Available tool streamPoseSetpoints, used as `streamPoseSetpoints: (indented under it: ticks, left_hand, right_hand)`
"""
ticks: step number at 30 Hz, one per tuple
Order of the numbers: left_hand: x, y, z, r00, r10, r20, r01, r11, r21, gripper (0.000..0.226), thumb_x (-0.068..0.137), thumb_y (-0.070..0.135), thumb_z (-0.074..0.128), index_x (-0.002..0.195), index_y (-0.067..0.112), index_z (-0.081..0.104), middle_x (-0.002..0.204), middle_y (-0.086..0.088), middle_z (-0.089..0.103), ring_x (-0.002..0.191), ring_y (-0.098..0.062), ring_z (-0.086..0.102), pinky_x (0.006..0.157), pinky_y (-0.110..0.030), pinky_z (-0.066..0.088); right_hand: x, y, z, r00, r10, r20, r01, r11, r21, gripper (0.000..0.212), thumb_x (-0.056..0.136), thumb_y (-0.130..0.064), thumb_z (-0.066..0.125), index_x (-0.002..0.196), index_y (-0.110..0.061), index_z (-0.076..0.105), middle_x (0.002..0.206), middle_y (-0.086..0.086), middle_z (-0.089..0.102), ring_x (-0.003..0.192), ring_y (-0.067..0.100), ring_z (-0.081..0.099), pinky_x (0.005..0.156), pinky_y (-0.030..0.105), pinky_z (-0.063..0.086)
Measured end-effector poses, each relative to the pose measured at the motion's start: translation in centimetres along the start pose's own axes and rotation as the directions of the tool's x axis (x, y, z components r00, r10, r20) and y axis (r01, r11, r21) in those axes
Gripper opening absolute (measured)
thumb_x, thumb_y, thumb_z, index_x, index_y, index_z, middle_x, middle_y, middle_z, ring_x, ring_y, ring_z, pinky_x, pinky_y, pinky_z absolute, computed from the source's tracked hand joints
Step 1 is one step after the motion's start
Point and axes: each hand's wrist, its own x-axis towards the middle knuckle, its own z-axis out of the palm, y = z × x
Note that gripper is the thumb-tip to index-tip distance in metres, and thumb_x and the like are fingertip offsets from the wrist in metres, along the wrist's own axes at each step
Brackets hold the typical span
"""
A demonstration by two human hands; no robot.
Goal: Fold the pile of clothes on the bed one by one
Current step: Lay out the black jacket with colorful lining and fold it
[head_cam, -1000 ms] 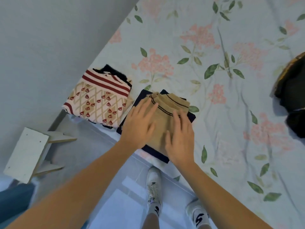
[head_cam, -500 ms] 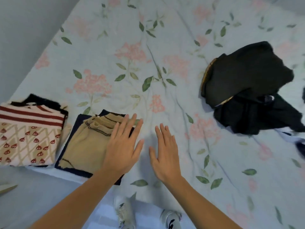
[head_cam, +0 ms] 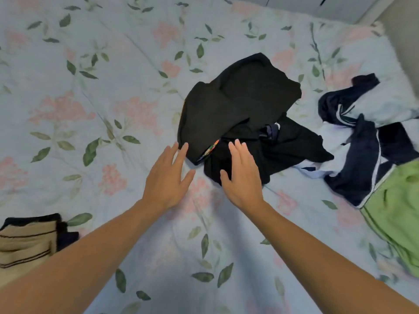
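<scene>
A tan garment (head_cam: 25, 243) lies folded at the bed's (head_cam: 113, 87) near left edge. Left to fold: the black clothes (head_cam: 238, 105), a navy-and-white piece (head_cam: 362, 159) and a green one (head_cam: 399, 214). Left hand (head_cam: 166, 180) and right hand (head_cam: 242, 177) reach toward the black clothes, both open, gripping nothing.

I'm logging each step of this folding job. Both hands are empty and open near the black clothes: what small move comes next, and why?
Probably take hold of the black garment. The left hand and right hand are open, fingers reaching its near edge, and it lies crumpled on top of the unfolded heap, while the tan garment already sits folded.
</scene>
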Motion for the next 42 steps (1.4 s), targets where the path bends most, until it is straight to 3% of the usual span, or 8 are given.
streamPoseSetpoints:
  ticks: [7, 10, 14, 20, 24, 30, 36, 42]
  left_hand:
    - [11.3, 3.4, 4.2, 0.938, -0.312, 0.153, 0.326, 0.942, -0.082, 0.116, 0.084, 0.062, 0.074, 0.163, 0.034, -0.007, 0.168, -0.020, 0.006, 0.149, -0.045, 0.026, 0.112, -0.057, 0.038]
    - [12.9, 2.5, 5.7, 0.948, -0.315, 0.034, 0.316, 0.947, -0.051, 0.079, 0.099, 0.034, 0.062, 0.163, 0.021, 0.018, 0.148, -0.025, 0.036, 0.130, -0.047, 0.044, 0.101, -0.052, 0.044]
    - [11.4, 0.1, 4.6, 0.960, -0.240, -0.142, 0.239, 0.971, -0.028, 0.031, 0.100, 0.005, 0.045, 0.129, 0.004, 0.056, 0.118, -0.022, 0.061, 0.103, -0.042, 0.059, 0.080, -0.046, 0.045]
    - [6.3, -2.6, 0.3, 0.979, -0.144, -0.143, 0.118, 0.977, -0.178, 0.037, 0.091, -0.004, 0.043, 0.120, 0.008, 0.064, 0.105, -0.013, 0.069, 0.091, -0.033, 0.062, 0.075, -0.042, 0.050]
    - [3.4, -4.3, -2.1, 0.980, -0.108, -0.167, 0.073, 0.977, -0.198, 0.047, 0.088, -0.006, 0.043, 0.124, 0.012, 0.066, 0.108, -0.008, 0.071, 0.093, -0.029, 0.063, 0.078, -0.040, 0.051]
    - [-4.6, -7.7, -5.2, 0.983, -0.118, -0.137, 0.092, 0.978, -0.187, 0.044, 0.088, -0.004, 0.047, 0.120, 0.015, 0.069, 0.102, -0.007, 0.074, 0.092, -0.029, 0.067, 0.079, -0.043, 0.054]
    - [-16.0, -10.2, -6.9, 0.975, -0.222, 0.010, 0.219, 0.953, -0.210, 0.028, 0.086, 0.017, 0.045, 0.102, 0.023, 0.066, 0.084, -0.002, 0.070, 0.080, -0.026, 0.066, 0.072, -0.043, 0.054]
    - [-21.8, -11.3, -5.4, 0.982, -0.186, 0.013, 0.186, 0.977, -0.100, 0.072, 0.094, 0.018, 0.066, 0.156, 0.031, 0.031, 0.143, 0.001, 0.050, 0.117, -0.022, 0.059, 0.079, -0.046, 0.057]
  right_hand:
    - [9.8, 5.8, 0.6, 0.990, -0.059, 0.128, 0.068, 0.995, -0.068, 0.095, 0.095, -0.031, 0.072, 0.167, -0.023, 0.011, 0.173, 0.009, 0.014, 0.160, 0.036, 0.009, 0.123, 0.049, 0.029]
    - [12.3, 6.4, 1.5, 0.976, -0.067, 0.206, 0.082, 0.995, -0.065, 0.098, 0.095, -0.038, 0.072, 0.167, -0.028, 0.006, 0.173, 0.008, 0.013, 0.159, 0.037, 0.009, 0.122, 0.052, 0.029]
    - [12.3, 5.9, 2.5, 0.981, -0.138, 0.139, 0.158, 0.976, -0.148, 0.094, 0.096, -0.048, 0.070, 0.167, -0.025, 0.013, 0.173, 0.007, 0.016, 0.160, 0.035, 0.011, 0.126, 0.053, 0.024]
    - [12.6, 2.1, 1.6, 0.957, -0.282, 0.068, 0.290, 0.944, -0.157, 0.079, 0.099, -0.050, 0.063, 0.165, -0.028, 0.025, 0.172, 0.007, 0.021, 0.160, 0.034, 0.014, 0.127, 0.054, 0.018]
    - [12.6, 0.1, 1.6, 0.956, -0.290, 0.043, 0.293, 0.948, -0.123, 0.048, 0.103, -0.039, 0.061, 0.149, -0.027, 0.057, 0.158, 0.004, 0.049, 0.154, 0.035, 0.030, 0.125, 0.055, 0.020]
    - [6.4, -5.2, 2.5, 0.935, -0.352, 0.032, 0.351, 0.936, 0.028, 0.023, 0.105, -0.021, 0.055, 0.106, -0.014, 0.076, 0.094, 0.007, 0.075, 0.090, 0.031, 0.067, 0.090, 0.042, 0.046]
    - [-4.8, -11.4, 4.5, 0.955, -0.294, 0.032, 0.287, 0.946, 0.149, 0.033, 0.103, -0.033, 0.045, 0.098, -0.016, 0.072, 0.087, 0.002, 0.074, 0.077, 0.029, 0.067, 0.077, 0.039, 0.051]
    - [-11.9, -15.6, 7.0, 0.926, -0.365, 0.099, 0.346, 0.924, 0.163, 0.035, 0.104, -0.038, 0.043, 0.102, -0.020, 0.072, 0.089, 0.000, 0.072, 0.080, 0.026, 0.069, 0.064, 0.043, 0.054]
